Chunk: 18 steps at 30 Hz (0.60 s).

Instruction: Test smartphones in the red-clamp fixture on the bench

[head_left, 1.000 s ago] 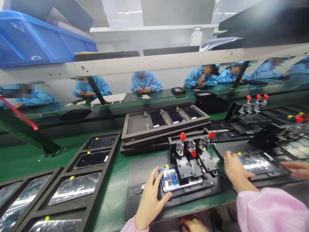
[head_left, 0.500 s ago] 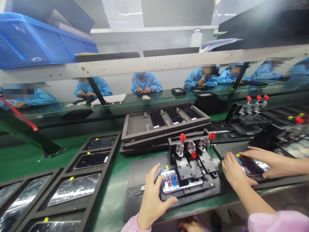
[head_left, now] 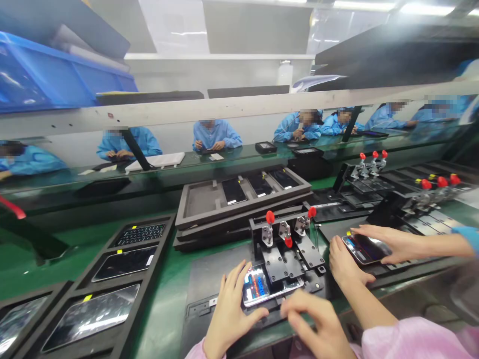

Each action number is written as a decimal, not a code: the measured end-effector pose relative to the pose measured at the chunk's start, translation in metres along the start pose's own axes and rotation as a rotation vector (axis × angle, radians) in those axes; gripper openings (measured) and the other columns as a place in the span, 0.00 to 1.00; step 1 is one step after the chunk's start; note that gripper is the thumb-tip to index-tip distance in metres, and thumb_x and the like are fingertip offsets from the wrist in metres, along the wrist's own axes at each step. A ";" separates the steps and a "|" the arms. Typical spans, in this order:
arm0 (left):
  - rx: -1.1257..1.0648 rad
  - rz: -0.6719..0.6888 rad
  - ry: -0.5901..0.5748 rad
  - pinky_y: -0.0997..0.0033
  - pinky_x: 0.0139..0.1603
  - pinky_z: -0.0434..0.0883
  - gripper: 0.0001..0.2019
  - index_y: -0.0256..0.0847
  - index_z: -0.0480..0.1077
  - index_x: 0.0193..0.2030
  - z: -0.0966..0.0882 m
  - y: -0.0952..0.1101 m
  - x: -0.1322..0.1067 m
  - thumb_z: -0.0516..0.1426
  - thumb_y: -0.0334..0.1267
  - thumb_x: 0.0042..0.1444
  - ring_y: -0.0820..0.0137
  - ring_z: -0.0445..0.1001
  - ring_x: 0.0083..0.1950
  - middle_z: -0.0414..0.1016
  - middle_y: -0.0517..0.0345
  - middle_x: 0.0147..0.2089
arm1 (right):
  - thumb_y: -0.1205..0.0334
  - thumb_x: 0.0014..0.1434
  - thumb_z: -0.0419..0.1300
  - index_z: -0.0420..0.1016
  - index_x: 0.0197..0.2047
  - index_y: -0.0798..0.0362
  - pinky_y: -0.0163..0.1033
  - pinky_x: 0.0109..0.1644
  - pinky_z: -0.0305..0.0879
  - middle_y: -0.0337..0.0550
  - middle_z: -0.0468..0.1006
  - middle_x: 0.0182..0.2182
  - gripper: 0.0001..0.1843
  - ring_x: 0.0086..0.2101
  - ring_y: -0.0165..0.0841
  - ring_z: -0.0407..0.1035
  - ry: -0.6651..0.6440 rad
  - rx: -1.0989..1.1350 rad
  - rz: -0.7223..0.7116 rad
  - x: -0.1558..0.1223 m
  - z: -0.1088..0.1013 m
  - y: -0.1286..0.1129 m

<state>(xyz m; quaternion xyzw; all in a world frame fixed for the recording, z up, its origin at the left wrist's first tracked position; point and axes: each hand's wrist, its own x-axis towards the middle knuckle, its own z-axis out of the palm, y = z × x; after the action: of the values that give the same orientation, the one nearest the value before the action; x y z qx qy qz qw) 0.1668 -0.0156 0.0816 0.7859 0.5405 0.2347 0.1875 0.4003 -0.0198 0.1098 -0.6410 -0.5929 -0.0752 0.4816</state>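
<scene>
Black foam trays first, far left on the green mat: logged glossy panels in the pockets. Noted a blue bin on the shelf above. Further right, found a stack of dark trays with three dark handsets in the top one, directly behind the clamp fixture. Counted three red-knobbed toggle clamps on the fixture. Located the lit phone lying flat in the fixture's front nest; saw its right part hidden under the clamp plates. At right, recorded a neighbour's hand resting palm down just beside the fixture and a blue-sleeved hand laid over another phone. Beyond these, further fixtures.

Fingers. Left hand: found four fingers spread over the phone's left end, thumb pressed along its near edge, so grasping the phone loosely. Right hand: blurred; saw fingers half curled and empty, tips just in front of the phone at the fixture's near edge; could not tell whether touching.

Pose. Left hand palm down, wrist low at the bench edge, pink cuff showing. Right hand back up, fingers pointing left toward the left thumb, close but apart.
</scene>
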 end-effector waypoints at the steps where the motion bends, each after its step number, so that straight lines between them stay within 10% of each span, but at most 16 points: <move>1: 0.000 0.000 0.001 0.43 0.63 0.47 0.43 0.48 0.44 0.66 0.000 0.000 0.000 0.60 0.53 0.46 0.52 0.50 0.66 0.50 0.46 0.67 | 0.50 0.54 0.58 0.70 0.45 0.41 0.41 0.33 0.73 0.38 0.76 0.38 0.15 0.32 0.35 0.72 -0.058 0.088 -0.031 -0.001 0.001 -0.010; 10: 0.006 -0.013 0.012 0.43 0.63 0.48 0.44 0.48 0.45 0.65 0.000 -0.005 -0.001 0.59 0.57 0.44 0.52 0.49 0.67 0.50 0.47 0.67 | 0.57 0.57 0.55 0.64 0.48 0.52 0.38 0.35 0.71 0.46 0.73 0.37 0.16 0.35 0.33 0.70 -0.164 0.210 -0.044 0.049 0.043 -0.015; 18: 0.016 -0.027 -0.052 0.38 0.63 0.44 0.47 0.48 0.41 0.66 0.001 -0.006 -0.003 0.58 0.59 0.43 0.52 0.44 0.68 0.47 0.47 0.68 | 0.63 0.56 0.53 0.67 0.41 0.52 0.36 0.32 0.68 0.40 0.74 0.29 0.08 0.25 0.29 0.69 -0.139 0.126 -0.063 0.055 0.038 -0.018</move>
<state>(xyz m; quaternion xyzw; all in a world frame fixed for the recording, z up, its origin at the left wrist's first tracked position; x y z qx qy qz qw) 0.1612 -0.0164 0.0771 0.7859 0.5479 0.2072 0.1983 0.3828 0.0417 0.1364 -0.5944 -0.6480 -0.0084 0.4760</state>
